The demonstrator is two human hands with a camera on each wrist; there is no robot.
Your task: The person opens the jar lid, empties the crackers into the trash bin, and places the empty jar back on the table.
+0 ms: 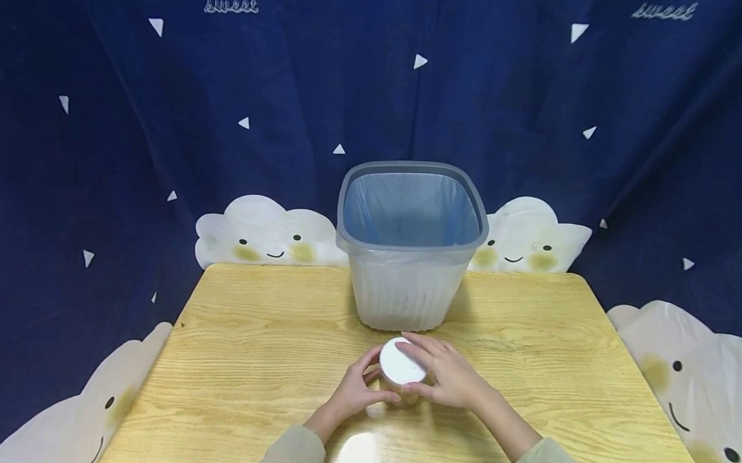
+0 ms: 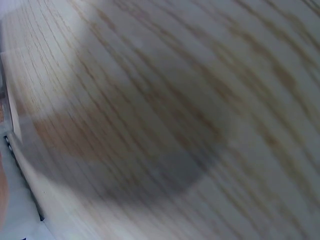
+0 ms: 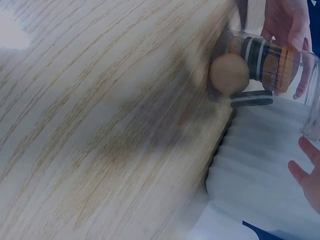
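A round white lid [image 1: 401, 363] tops a clear jar standing on the table just in front of the bin. In the right wrist view the transparent jar [image 3: 217, 97] shows tan round cookies [image 3: 229, 74] and dark sandwich cookies [image 3: 251, 98] inside. My left hand [image 1: 356, 386] grips the jar's side, thumb toward me. From the right, my right hand [image 1: 450, 375] pinches the lid's rim between thumb and fingers, with some fingers lying over its top. Mostly bare table and a blurred shadow fill the left wrist view.
A translucent bin [image 1: 406, 287] with a grey rim and a thin liner stands at the table's back edge, directly beyond the jar. The wooden table [image 1: 263, 324] meets a dark blue curtain [image 1: 291, 78] with cloud patterns behind and at both sides.
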